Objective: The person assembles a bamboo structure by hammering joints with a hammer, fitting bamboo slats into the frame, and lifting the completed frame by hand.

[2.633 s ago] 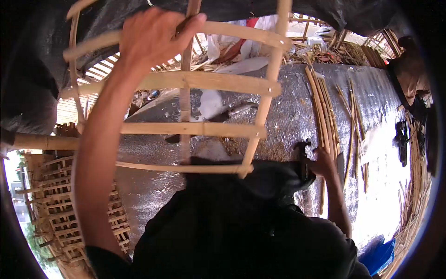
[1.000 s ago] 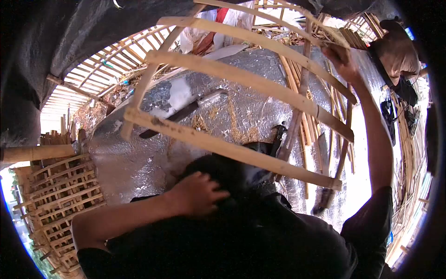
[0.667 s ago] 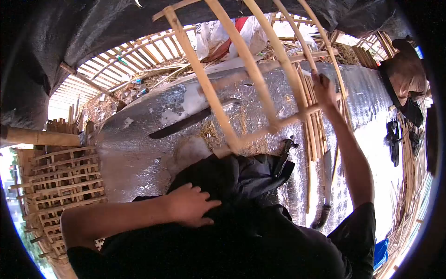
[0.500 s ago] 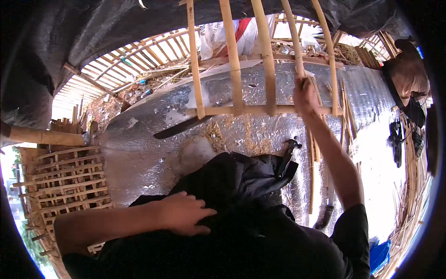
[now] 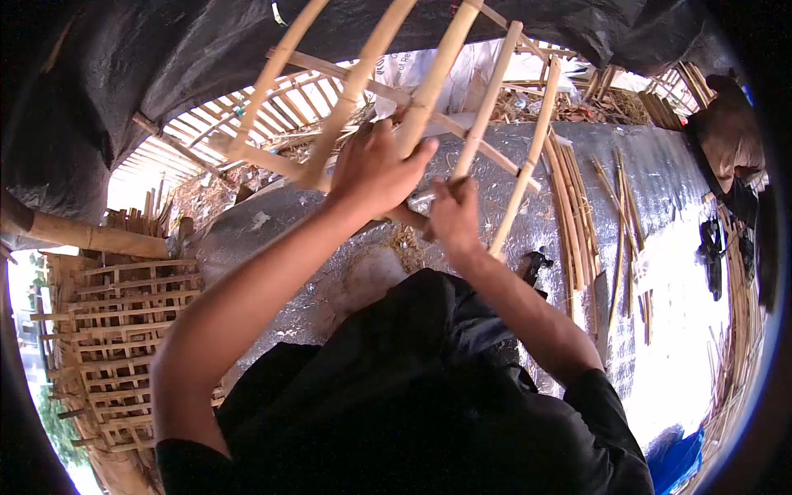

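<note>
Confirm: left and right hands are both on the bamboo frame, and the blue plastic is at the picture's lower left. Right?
Not quite: the head view shows the blue plastic at lower right. The left hand and right hand are both on the bamboo frame.

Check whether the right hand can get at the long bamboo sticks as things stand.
Probably yes: the sticks lie close on its side, nothing visibly blocking. But the right hand grips the slatted frame, so it'd likely need freeing.
</note>
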`<state>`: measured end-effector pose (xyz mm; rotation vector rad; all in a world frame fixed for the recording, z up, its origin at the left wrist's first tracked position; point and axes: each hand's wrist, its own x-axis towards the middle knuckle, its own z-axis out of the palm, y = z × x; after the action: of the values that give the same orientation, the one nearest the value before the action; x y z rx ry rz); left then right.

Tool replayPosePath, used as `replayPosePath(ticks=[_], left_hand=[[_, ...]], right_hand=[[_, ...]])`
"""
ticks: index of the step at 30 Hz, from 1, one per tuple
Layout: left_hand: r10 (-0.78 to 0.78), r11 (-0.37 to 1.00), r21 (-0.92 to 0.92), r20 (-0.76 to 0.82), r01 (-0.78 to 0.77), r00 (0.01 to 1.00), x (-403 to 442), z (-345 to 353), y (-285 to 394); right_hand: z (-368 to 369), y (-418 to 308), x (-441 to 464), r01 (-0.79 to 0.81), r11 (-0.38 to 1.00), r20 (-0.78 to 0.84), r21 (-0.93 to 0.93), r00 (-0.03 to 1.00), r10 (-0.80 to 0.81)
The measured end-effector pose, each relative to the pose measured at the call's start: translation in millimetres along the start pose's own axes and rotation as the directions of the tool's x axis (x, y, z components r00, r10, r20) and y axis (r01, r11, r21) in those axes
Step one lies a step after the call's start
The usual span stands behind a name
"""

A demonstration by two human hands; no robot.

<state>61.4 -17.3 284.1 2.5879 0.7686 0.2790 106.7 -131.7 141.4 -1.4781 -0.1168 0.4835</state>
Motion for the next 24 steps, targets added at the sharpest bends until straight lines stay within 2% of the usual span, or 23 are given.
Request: replayPosePath(ticks=[1, 2, 3, 4, 5, 6, 8, 10, 11, 12, 13, 14, 15, 16, 17, 18, 19, 21, 22, 24], left_hand=[[-0.082, 0.994, 0.069, 0.025, 0.080, 0.996, 12.5, 5.6, 7.9], [-0.107, 0.994, -0.008, -0.018, 0.107, 0.994, 24.6, 8.1, 9.7], [-0.137, 0.988, -0.084, -0.056, 0.132, 0.989, 35.3, 10.2, 9.6], [-0.114, 0.989, -0.101, -0.014, 0.112, 0.993, 41.2, -0.7, 9.1], [-0.090, 0.989, -0.118, 0.031, 0.093, 0.995, 46.8, -14.2, 4.2], [-0.073, 0.996, -0.051, -0.036, 0.071, 0.997, 58.0, -13.9, -9.4], [-0.098, 0.995, 0.012, -0.017, 0.098, 0.995, 71.0, -26.4, -27.0], [-0.130, 0.988, 0.070, -0.059, 0.134, 0.990, 96.4, -27.1, -71.0], [-0.117, 0.978, 0.150, -0.167, 0.143, 0.979, 97.1, -33.1, -86.2], [-0.133, 0.961, 0.219, -0.168, 0.169, 0.977, 103.4, -37.8, -105.5], [-0.218, 0.932, 0.247, -0.201, 0.264, 0.955, 98.0, -43.7, -109.8], [-0.203, 0.930, 0.271, -0.187, 0.249, 0.961, 96.9, -49.5, -127.5], [-0.185, 0.926, 0.298, -0.175, 0.231, 0.967, 96.5, -52.9, -140.3], [-0.180, 0.932, 0.277, -0.208, 0.234, 0.962, 88.7, -51.6, -139.7], [-0.175, 0.937, 0.257, -0.242, 0.237, 0.954, 73.9, -53.0, -138.4], [-0.167, 0.942, 0.236, -0.283, 0.237, 0.945, 67.6, -54.3, -137.8], [-0.180, 0.935, 0.250, -0.281, 0.252, 0.943, 71.5, -53.8, -144.6], [-0.211, 0.917, 0.277, -0.272, 0.286, 0.939, 80.1, -51.2, -164.4], [-0.228, 0.915, 0.280, -0.238, 0.291, 0.944, 81.2, -53.1, -161.1], [-0.257, 0.908, 0.295, -0.168, 0.297, 0.952, 84.3, -60.7, -147.2]], right_hand=[[15.2, -0.3, -8.1, 0.018, 0.999, 0.025, 0.035, 1.000, -0.019], [31.3, 1.8, -14.2, 0.064, 0.993, 0.050, 0.100, 0.996, -0.069], [40.5, 2.2, -18.6, 0.178, 0.982, 0.082, 0.057, 0.980, -0.182], [49.6, 2.1, -23.2, 0.292, 0.956, 0.113, 0.021, 0.950, -0.293], [52.3, -8.6, -29.2, 0.469, 0.876, 0.177, -0.114, 0.877, -0.447], [52.1, -19.1, -35.8, 0.623, 0.746, 0.261, -0.233, 0.780, -0.569], [36.2, -70.4, -82.3, 0.614, 0.765, 0.377, -0.195, 0.767, -0.519], [3.9, -76.4, -101.4, 0.787, 0.615, 0.633, 0.049, 0.452, -0.629], [-17.0, -74.7, -105.3, 0.824, 0.532, 0.713, 0.195, 0.253, -0.653], [-37.2, -61.2, -104.5, 0.885, 0.456, 0.757, 0.098, 0.231, -0.612], [-59.1, -35.9, -102.7, 0.928, 0.372, 0.798, 0.008, 0.218, -0.561], [-80.9, -8.5, -98.0, 0.957, 0.280, 0.837, -0.070, 0.209, -0.506], [-101.0, 20.3, -85.0, 0.891, 0.406, 0.847, -0.201, 0.367, -0.385], [-120.7, 25.0, -94.5, 0.718, 0.348, 0.732, -0.602, 0.671, -0.117], [-141.0, 55.2, -93.4, 0.591, 0.328, 0.634, -0.737, 0.773, 0.032], [-151.1, 66.9, -101.6, 0.550, 0.322, 0.600, -0.770, 0.796, 0.076], [-153.8, 75.5, -108.7, 0.597, 0.392, 0.706, -0.700, 0.663, 0.249], [-156.9, 86.2, -119.6, 0.612, 0.560, 0.813, -0.559, 0.271, 0.516], [-131.8, 37.4, -111.7, 0.659, 0.413, 0.710, -0.628, 0.269, 0.651], [-98.6, -17.9, -70.6, 0.366, 0.543, 0.648, -0.756, 0.537, 0.540]])
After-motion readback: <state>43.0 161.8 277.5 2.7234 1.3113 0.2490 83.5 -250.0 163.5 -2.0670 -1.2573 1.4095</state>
